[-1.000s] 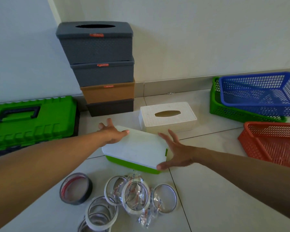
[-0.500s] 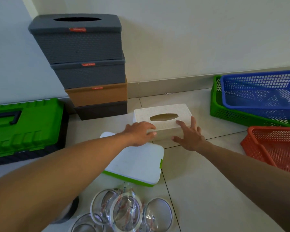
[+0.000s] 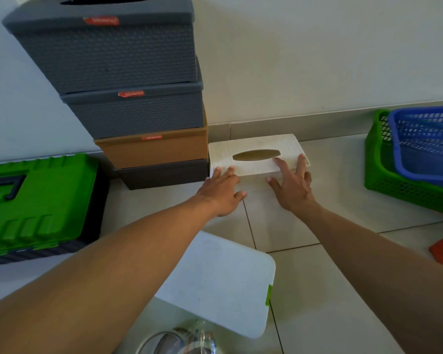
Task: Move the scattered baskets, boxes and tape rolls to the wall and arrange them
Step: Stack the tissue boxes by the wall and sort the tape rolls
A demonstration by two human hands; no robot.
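1. Head view: the white tissue box point(image 3: 256, 155) is seen by the wall point(image 3: 317, 60), just beside the stacked boxes point(image 3: 138, 111), seemingly for a tidy row.
2. The left hand point(image 3: 221, 192) and right hand point(image 3: 292, 187) are laid on its near edge, fingers straight and spread, nothing gripped, judged suited to pushing.

Plain pale wall point(image 3: 317, 60), grey skirting point(image 3: 330, 121), glossy cream floor tiles point(image 3: 317, 290)

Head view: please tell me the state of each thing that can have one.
Stack of four boxes: piled upright at the wall.
White tissue box: upright on the floor, beside the stack, near the wall.
Left hand: open, fingers touching the box's near edge.
Right hand: open, fingers flat on the box top.
Green toolbox: closed.
Blue basket: nested in the green basket.
White-lidded container: lid on.
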